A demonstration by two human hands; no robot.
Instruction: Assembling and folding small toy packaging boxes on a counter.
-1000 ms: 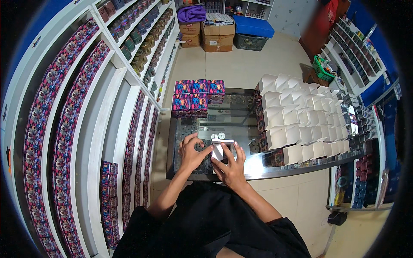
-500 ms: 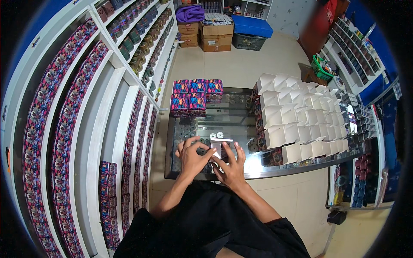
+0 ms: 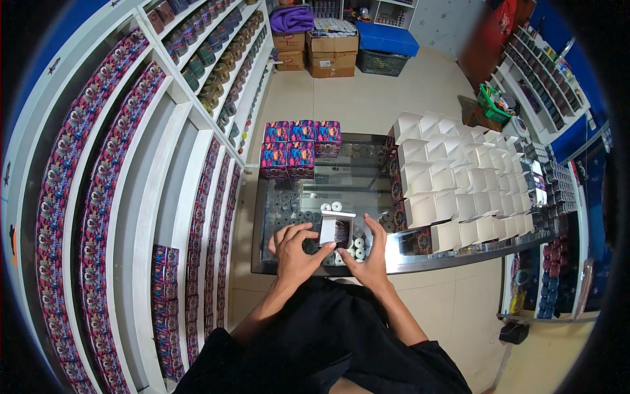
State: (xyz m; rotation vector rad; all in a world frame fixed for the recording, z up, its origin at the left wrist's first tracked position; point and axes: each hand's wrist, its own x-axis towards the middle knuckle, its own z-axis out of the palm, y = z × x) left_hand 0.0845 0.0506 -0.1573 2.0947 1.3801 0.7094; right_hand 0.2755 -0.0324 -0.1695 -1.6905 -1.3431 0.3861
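In the middle of the glass-topped table's near side stands a small open box [image 3: 327, 231] with white inner walls and a raised flap at the back. Something dark with a printed face [image 3: 341, 231] sits inside it; its kind is hard to make out. My left hand [image 3: 294, 255] is at the box's left, fingers curved and apart, its thumb at the near left corner. My right hand [image 3: 371, 257] is spread on the other side, its thumb near the front edge and its fingers raised beside the box. Small white discs with dark centres [image 3: 359, 253] show near my right hand.
Closed colourful printed boxes [image 3: 289, 152] are stacked at the table's far left. Rows of boxes with white flaps raised [image 3: 453, 174] fill its right side. White shelves [image 3: 141, 217] holding more printed boxes rise at the left. Cardboard cartons [image 3: 332, 62] stand on the floor beyond.
My hands have drawn apart from over the box, the right one moving rightward with its fingers lifting. The box's open top and the dark contents now show.
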